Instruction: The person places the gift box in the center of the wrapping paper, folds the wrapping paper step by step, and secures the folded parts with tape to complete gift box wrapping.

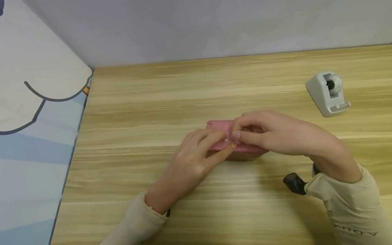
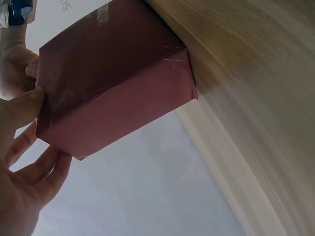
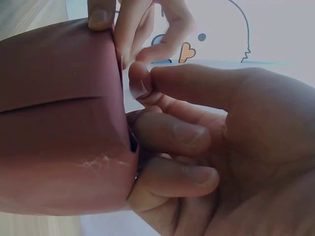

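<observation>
A box wrapped in pink paper (image 1: 222, 126) stands on the wooden table, with a folded paper seam and small creases on its sides. My left hand (image 1: 196, 154) rests on the box's top from the left, its fingers spread and its thumb (image 2: 27, 105) at the near top edge. Over the same face, my right hand (image 1: 275, 132) pinches a small piece of clear tape (image 3: 129, 89) between thumb and index finger. Its other fingers bend against the top of the box. Both hands' fingertips nearly meet. A short strip of tape (image 2: 102, 14) shows on one side face.
A white tape dispenser (image 1: 326, 93) with a roll stands at the back right of the table (image 1: 137, 102). A black object (image 1: 294, 183) sticks out by the right sleeve. A grey wall rises behind, and a cartoon-printed panel (image 1: 39, 153) borders the left side.
</observation>
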Motion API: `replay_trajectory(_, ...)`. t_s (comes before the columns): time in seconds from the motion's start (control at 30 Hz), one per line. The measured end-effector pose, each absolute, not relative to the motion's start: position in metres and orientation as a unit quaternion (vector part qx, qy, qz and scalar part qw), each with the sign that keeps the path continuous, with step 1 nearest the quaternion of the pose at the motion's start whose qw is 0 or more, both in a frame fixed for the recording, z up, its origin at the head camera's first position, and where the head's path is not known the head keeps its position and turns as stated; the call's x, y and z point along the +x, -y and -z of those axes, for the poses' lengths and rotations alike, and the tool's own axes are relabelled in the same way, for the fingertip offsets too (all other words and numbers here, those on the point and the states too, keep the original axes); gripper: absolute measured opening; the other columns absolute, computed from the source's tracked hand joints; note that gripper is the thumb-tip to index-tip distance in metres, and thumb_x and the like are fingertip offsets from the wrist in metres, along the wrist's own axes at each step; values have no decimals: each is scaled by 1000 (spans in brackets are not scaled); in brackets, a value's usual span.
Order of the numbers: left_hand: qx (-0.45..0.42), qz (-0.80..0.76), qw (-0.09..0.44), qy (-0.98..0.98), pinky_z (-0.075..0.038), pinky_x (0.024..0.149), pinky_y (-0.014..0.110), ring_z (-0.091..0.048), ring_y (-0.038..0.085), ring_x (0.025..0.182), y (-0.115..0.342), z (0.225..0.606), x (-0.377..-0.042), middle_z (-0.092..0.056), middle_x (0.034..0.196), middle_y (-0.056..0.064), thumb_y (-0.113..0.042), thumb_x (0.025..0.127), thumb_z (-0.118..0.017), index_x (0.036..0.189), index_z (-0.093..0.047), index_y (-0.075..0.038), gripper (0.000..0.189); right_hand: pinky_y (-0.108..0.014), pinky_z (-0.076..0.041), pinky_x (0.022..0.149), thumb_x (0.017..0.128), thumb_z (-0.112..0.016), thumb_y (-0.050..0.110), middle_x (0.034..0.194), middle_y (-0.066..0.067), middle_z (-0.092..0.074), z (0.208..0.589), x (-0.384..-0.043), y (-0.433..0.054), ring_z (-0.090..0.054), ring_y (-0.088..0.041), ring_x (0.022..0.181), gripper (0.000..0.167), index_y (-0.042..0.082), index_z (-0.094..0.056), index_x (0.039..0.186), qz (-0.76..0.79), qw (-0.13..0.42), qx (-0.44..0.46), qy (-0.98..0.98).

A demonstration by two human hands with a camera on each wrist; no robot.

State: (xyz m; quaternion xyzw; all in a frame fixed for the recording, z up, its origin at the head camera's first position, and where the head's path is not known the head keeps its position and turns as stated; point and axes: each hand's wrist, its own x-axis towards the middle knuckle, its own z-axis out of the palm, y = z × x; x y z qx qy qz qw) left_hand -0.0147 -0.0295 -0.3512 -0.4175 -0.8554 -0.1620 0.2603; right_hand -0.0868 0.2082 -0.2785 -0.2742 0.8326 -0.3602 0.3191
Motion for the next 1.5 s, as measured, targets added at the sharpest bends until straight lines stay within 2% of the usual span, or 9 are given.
replay_trajectory(0.3, -419, 176, 258, 852, -51, 113, 39, -67, 29, 122, 31, 351, -14, -71, 114, 8, -9, 98, -68, 127, -76, -13, 30, -35, -47, 81, 108, -57, 29, 100, 6, -66, 281, -87, -209, -57, -16, 91, 17, 27, -72, 99, 348, 315, -271, -840)
replay_trajectory(0.7, -426, 219, 245, 843, -54, 108, 37, -72, 26, 116, 32, 345, -18, -76, 107, 5, -8, 98, -69, 112, -80, -8, 18, -30, -45, 68, 105, -60, 25, 87, 3, -59, 283, -87, -210, -54, -15, 78, 15, 22, -71, 96, 321, 313, -257, -856)
replay_trajectory(0.83, -414, 217, 235, 852, -55, 107, 38, -71, 26, 117, 29, 344, -17, -76, 107, 6, -14, 100, -69, 110, -76, -5, 15, -30, -43, 65, 106, -60, 26, 82, 3, -56, 284, -86, -211, -51, -14, 74, 16, 20, -71, 95, 314, 309, -250, -862)
replay_trajectory(0.97, -404, 207, 226, 862, -56, 102, 38, -71, 25, 110, 28, 343, -17, -75, 106, 7, -19, 99, -70, 112, -73, -4, 20, -30, -40, 62, 106, -58, 27, 75, 4, -53, 284, -86, -209, -48, -14, 70, 21, 19, -71, 93, 309, 312, -240, -866)
replay_trajectory(1.13, -405, 206, 224, 862, -56, 97, 37, -67, 21, 100, 27, 342, -16, -71, 100, 3, -15, 100, -68, 108, -77, -7, 14, -30, -36, 57, 107, -55, 28, 67, 5, -48, 279, -86, -205, -43, -13, 63, 30, 19, -71, 82, 285, 319, -235, -873)
replay_trajectory(1.3, -408, 187, 226, 865, -55, 97, 35, -66, 20, 100, 27, 340, -14, -71, 101, 2, -8, 102, -64, 107, -77, -9, 15, -28, -34, 52, 107, -52, 29, 59, 6, -44, 271, -87, -198, -38, -10, 54, 40, 19, -63, 70, 221, 326, -229, -890)
replay_trajectory(1.5, -412, 173, 232, 864, -55, 95, 34, -65, 20, 98, 27, 338, -15, -70, 99, 2, -4, 102, -63, 104, -78, -10, 16, -28, -37, 49, 107, -48, 24, 60, 2, -53, 261, -92, -184, -44, -11, 51, 40, 14, -62, 71, 153, 339, -217, -903)
